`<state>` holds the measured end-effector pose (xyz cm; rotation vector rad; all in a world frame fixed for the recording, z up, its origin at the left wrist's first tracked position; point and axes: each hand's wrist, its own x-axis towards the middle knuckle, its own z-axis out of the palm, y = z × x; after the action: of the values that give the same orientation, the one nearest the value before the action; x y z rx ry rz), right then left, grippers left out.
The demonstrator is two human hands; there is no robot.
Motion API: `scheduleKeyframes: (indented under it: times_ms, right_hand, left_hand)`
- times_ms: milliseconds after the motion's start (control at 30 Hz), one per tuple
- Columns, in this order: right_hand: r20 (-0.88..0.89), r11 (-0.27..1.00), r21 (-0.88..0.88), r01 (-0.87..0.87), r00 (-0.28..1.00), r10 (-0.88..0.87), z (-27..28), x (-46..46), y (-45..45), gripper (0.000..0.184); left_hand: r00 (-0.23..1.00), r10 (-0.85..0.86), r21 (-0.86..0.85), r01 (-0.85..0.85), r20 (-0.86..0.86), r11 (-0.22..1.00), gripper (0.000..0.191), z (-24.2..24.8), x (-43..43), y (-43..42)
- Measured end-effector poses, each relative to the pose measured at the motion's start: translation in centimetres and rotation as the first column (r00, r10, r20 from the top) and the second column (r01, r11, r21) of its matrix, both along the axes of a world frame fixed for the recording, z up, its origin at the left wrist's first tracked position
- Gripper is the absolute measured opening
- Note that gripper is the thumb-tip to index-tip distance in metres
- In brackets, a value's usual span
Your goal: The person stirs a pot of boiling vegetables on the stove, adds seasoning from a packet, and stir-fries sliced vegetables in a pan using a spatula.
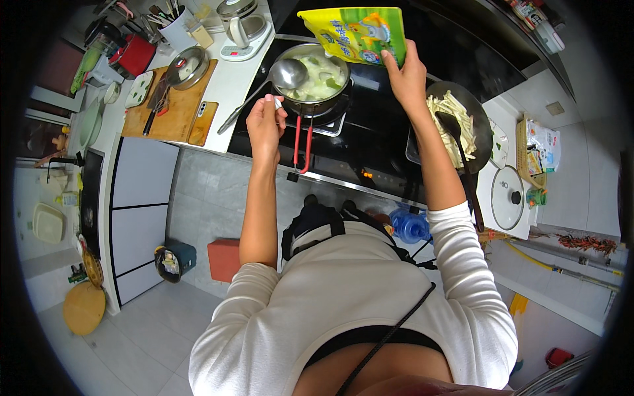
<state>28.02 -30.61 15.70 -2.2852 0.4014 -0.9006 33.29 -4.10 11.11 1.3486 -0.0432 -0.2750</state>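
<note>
My right hand [408, 74] grips a yellow-green seasoning pouch [361, 34] by its lower right edge. The pouch is tipped, and its pale spout points down over a saucepan [345, 89] on the hob. Whitish soup with green pieces [319, 74] fills the pan. Between the thumb and fingers of my left hand [265, 121] is a small white cap [277, 103], left of the pan's red wire handle [303, 153]. A steel ladle [289, 74] has its bowl over the pan's left side, its handle reaching left over the counter.
On the right, a wok [483, 128] holds pale strips and a dark spatula [451, 126]. A glass lid [506, 198] lies near it. A cutting board [185, 106] at left bears a cleaver [157, 96], a phone [203, 123] and a lidded pan [188, 67].
</note>
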Motion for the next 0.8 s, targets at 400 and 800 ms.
scheduleKeyframes:
  times_ms: [400,800]
  right_hand:
    - [0.066,0.999,0.036,0.036,0.997,-0.038,-1.6,-0.4,-0.3,0.038]
    - [0.011,0.998,-0.044,0.055,0.998,-0.055,-0.5,0.1,0.6,0.036]
  left_hand:
    - [0.989,-0.135,-0.039,0.138,0.062,0.99,0.02,0.5,-2.5,-1.4]
    - [0.995,-0.048,0.009,0.047,0.087,0.999,0.02,0.4,-1.7,-0.5]
